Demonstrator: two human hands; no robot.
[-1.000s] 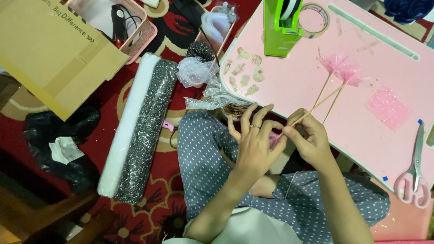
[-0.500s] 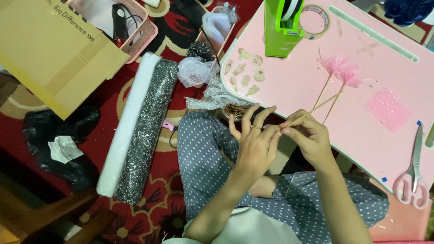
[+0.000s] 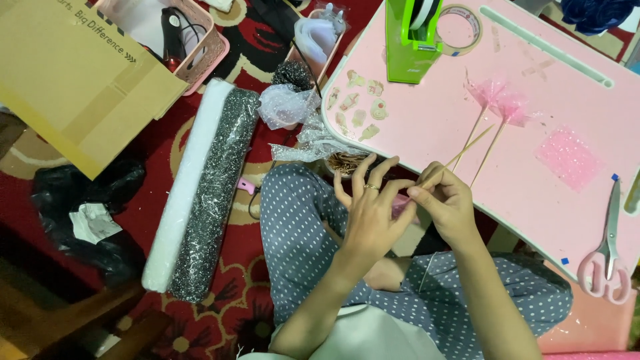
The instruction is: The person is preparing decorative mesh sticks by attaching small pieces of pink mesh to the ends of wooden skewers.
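My left hand (image 3: 371,212) and my right hand (image 3: 448,200) meet over my lap at the front edge of the pink lap table (image 3: 427,120). Between their fingertips they pinch a small pink piece of mesh (image 3: 401,204) on a thin wooden skewer (image 3: 460,155) that slants up to the right. My left hand's other fingers are spread, with a ring on one. Two finished pink mesh tufts on skewers (image 3: 499,103) lie on the table beyond my hands. A flat pink mesh square (image 3: 570,159) lies further right.
A green tape dispenser (image 3: 412,37), a tape roll (image 3: 460,28) and small stickers (image 3: 360,107) lie on the table; pink-handled scissors (image 3: 608,250) at its right edge. On the red carpet: a glittery fabric roll (image 3: 203,193), a cardboard box (image 3: 77,73), a pink basket (image 3: 180,33), black bags (image 3: 80,207).
My hands have stayed in place over my lap. The fingers have shifted slightly around the pink piece on the skewer.
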